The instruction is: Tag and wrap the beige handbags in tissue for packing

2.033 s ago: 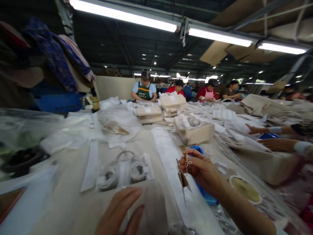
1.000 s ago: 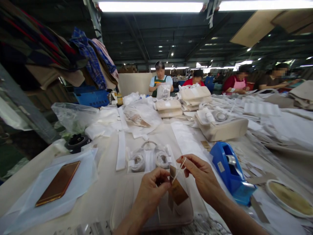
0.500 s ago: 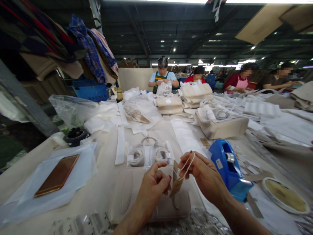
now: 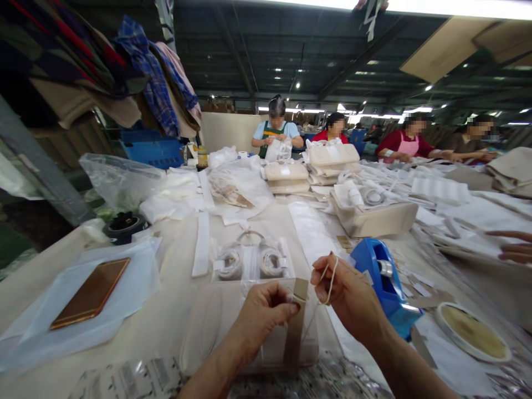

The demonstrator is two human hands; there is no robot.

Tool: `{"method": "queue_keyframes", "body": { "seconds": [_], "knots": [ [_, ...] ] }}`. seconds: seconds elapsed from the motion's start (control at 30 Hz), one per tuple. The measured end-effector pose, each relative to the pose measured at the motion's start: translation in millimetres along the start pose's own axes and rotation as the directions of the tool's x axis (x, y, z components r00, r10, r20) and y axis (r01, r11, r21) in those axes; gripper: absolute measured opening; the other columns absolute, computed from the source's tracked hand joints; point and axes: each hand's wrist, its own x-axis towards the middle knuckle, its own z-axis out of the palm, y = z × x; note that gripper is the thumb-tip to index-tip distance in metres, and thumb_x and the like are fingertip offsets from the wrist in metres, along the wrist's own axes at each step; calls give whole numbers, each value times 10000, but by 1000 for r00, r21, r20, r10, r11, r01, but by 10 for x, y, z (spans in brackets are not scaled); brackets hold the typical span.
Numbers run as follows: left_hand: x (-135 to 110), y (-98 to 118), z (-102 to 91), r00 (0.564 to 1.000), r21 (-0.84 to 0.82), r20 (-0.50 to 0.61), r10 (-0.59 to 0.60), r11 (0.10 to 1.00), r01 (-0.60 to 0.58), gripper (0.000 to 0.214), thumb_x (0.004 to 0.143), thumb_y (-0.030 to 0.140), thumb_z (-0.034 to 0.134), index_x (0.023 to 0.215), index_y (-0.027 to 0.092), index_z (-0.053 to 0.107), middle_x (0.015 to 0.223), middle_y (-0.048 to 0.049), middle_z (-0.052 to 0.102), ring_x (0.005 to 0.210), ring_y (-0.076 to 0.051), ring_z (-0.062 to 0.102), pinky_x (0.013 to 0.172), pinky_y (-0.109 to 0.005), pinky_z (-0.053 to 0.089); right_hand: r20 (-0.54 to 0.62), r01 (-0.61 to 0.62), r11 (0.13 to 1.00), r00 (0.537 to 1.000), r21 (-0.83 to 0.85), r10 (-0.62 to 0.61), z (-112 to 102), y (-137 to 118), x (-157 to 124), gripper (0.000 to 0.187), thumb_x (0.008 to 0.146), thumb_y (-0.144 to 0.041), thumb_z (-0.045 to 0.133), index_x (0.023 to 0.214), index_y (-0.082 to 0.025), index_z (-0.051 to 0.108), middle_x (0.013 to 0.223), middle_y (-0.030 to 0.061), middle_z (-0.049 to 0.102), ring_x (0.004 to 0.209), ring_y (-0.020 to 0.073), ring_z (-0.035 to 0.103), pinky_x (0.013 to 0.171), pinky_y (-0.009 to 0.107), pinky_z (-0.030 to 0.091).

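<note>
My left hand (image 4: pixel 264 310) pinches a brown card hang tag (image 4: pixel 294 335) between thumb and fingers, and the tag hangs upright. Just to its right, my right hand (image 4: pixel 351 291) is closed on a white string (image 4: pixel 332 280), which forms a loop above the fingertips; a thin strand trails down toward the tag. Beneath both hands lies a cream handbag (image 4: pixel 211 327). Its coiled, wrapped straps (image 4: pixel 230 265) and a ring-shaped handle (image 4: pixel 250 235) rest at its far side. Part of the bag is hidden behind my hands.
A blue tape dispenser (image 4: pixel 374 266) stands right of my right hand, near a round tape roll (image 4: pixel 474 332). A phone (image 4: pixel 91 292) lies on pale sheets at left. Stacked bags (image 4: pixel 332 155) stand farther back. Another person's hand (image 4: pixel 515 247) reaches in at right; co-workers sit beyond.
My left hand has gone from loosely curled fingers to pinching the tag, which now hangs straighter. My right hand has moved slightly right with the string. Another person's hand has appeared at right.
</note>
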Motion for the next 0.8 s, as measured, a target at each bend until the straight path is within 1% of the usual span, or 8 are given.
{"method": "queue_keyframes", "body": {
  "seconds": [0.07,0.13,0.23,0.37,0.47,0.6,0.73,0.8],
  "knots": [
    [10,-30,7,997,-49,59,-53,997,56,295,494,287,793,618,152,563,553,24,565,492,-87,440,488,-208,290,-22,-6,1000,1000,6,6,-17,9,14,376,682,-557,686,709,-183,657,576,-2,614,384,72,476,390,205,315],
    [16,-62,23,992,-87,111,-64,993,74,310,478,262,812,648,146,580,568,20,582,486,-79,443,472,-197,278,-43,-9,1000,999,7,10,-43,26,23,380,681,-555,689,710,-178,655,580,-7,613,368,61,459,382,201,312],
    [12,-96,56,990,-130,133,-53,989,70,319,488,253,824,699,137,616,584,24,576,525,-77,456,507,-193,309,-71,-22,999,997,39,25,-100,53,26,375,698,-554,678,732,-181,648,550,-25,594,349,49,422,379,197,310],
    [-1,-136,107,982,-164,161,-99,978,126,385,500,283,830,800,135,640,650,3,615,598,-104,517,580,-212,363,-116,-30,996,992,89,40,-189,58,22,363,708,-546,676,738,-187,634,450,-64,512,314,31,324,362,183,283],
    [10,-182,159,978,-144,161,-134,977,157,351,512,311,822,740,118,638,655,-21,637,597,-114,540,575,-217,382,-154,-58,990,985,132,78,-255,37,27,368,678,-541,703,737,-185,630,430,-80,475,303,22,273,337,171,250],
    [43,-243,272,974,-100,101,-200,972,210,355,530,390,787,674,126,598,578,-13,620,484,-112,518,476,-221,381,-155,-101,976,979,195,132,-327,13,28,376,629,-524,740,712,-178,620,419,-91,454,294,17,244,316,164,230],
    [60,-307,372,955,5,137,-263,964,265,402,525,434,755,719,158,537,540,3,611,419,-132,515,428,-244,396,-159,-67,974,982,218,103,-390,-2,8,382,602,-503,769,705,-166,621,415,-94,465,288,5,259,327,151,240],
    [58,-328,384,948,83,139,-287,957,278,372,544,415,732,726,162,528,524,22,587,404,-114,482,414,-226,365,-165,-43,971,983,233,83,-430,-18,-6,368,609,-485,772,704,-162,625,419,-90,478,289,0,274,339,146,249]
  ]
}}
